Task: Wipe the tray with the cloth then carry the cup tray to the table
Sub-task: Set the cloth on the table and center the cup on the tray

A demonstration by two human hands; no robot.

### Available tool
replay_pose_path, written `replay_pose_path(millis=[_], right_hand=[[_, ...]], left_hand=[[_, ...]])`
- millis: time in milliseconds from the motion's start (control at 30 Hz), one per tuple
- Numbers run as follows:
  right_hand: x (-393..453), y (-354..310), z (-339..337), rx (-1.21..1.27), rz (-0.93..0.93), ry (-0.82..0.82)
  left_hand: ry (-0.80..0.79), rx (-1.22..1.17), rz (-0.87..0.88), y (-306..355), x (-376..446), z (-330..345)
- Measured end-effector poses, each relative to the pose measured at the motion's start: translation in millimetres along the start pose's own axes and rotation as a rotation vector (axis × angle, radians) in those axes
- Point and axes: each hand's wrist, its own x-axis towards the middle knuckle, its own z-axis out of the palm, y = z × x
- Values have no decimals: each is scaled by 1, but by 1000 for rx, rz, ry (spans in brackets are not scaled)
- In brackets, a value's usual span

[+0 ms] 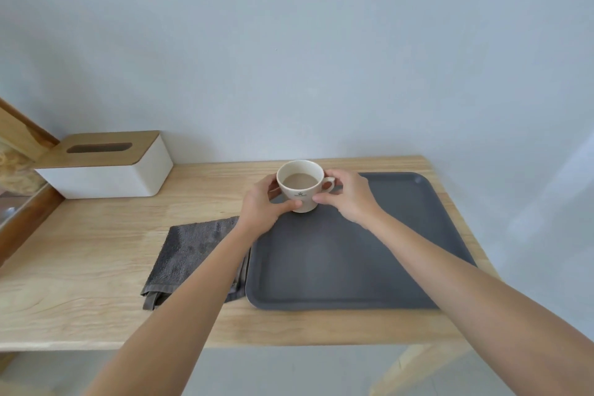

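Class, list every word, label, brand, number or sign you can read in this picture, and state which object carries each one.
Cup: a small dark emblem with a line of print beneath it on the front, too small and blurred to read.
Tissue box, tray, cloth and table: no text visible.
So nothing here can be quoted.

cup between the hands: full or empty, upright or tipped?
Upright and partly full. The cup shows a level rim with light brown liquid below it, its base on the tray, held by left hand and right hand.
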Motion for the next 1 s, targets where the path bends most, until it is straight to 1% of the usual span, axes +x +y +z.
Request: replay_pose_path(millis=[133, 367, 900, 1000], right_hand=[[-20, 7, -30, -14, -22, -2], [-52, 22, -68, -35, 14, 32], [-75, 43, -68, 0, 50, 39], [-78, 42, -68, 1, 62, 5]], left_hand=[[-9, 17, 43, 15, -11, 23], [-23, 34, 73, 32, -31, 64], [-50, 86, 36, 26, -49, 81], [-87, 100, 36, 27, -51, 79]])
